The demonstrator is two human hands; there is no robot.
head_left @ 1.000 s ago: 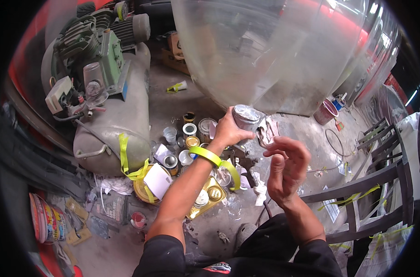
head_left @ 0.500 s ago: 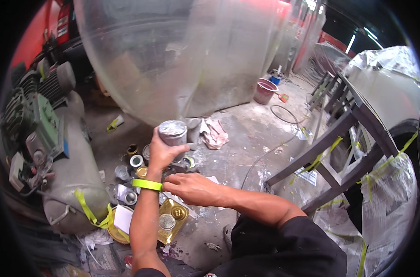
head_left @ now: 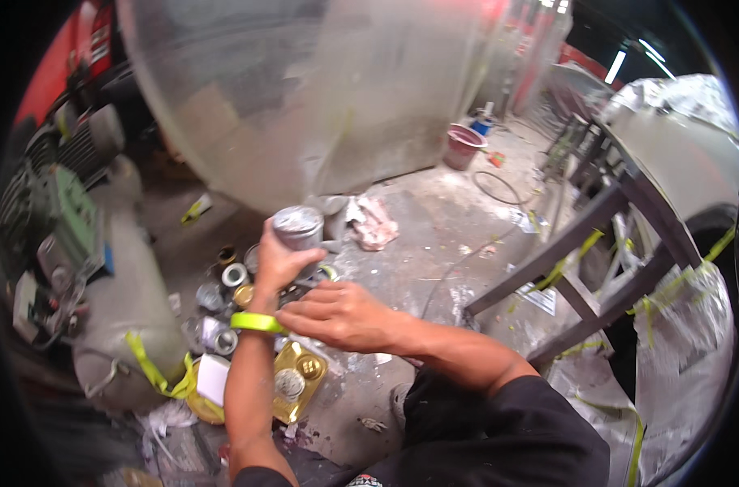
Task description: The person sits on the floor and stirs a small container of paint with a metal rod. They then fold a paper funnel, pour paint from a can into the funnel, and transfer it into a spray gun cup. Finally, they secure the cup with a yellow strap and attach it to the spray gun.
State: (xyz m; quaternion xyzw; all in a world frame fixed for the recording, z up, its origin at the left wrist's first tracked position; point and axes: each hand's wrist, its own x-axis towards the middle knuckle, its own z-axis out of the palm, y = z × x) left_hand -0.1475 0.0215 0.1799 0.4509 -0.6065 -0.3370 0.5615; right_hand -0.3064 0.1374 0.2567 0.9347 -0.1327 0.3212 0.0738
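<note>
My left hand (head_left: 282,261) is closed around what looks like a spray gun, with a round grey metal cup (head_left: 298,229) on top whose lid is smeared pale. Grey parts of it show past the cup's right side. Around my left wrist sits a bright yellow-green band (head_left: 256,322), like a roll of tape. My right hand (head_left: 329,315) is closed just below the gun, its fingertips next to the band and left wrist. A dark piece shows between the two hands; what the right fingers grip is hidden.
Paint cans and open tins (head_left: 235,274) crowd the floor, with a gold square can (head_left: 300,380) nearer me. An air compressor (head_left: 130,284) stands left. Plastic sheeting (head_left: 304,97) hangs ahead. Right are a dark metal stand (head_left: 564,243), a bucket (head_left: 464,148) and a hose (head_left: 447,280).
The cup and my left hand have shifted slightly left and up in view. My right hand has rotated, showing more of its back, and its fingers sit slightly higher and nearer the gun's underside.
</note>
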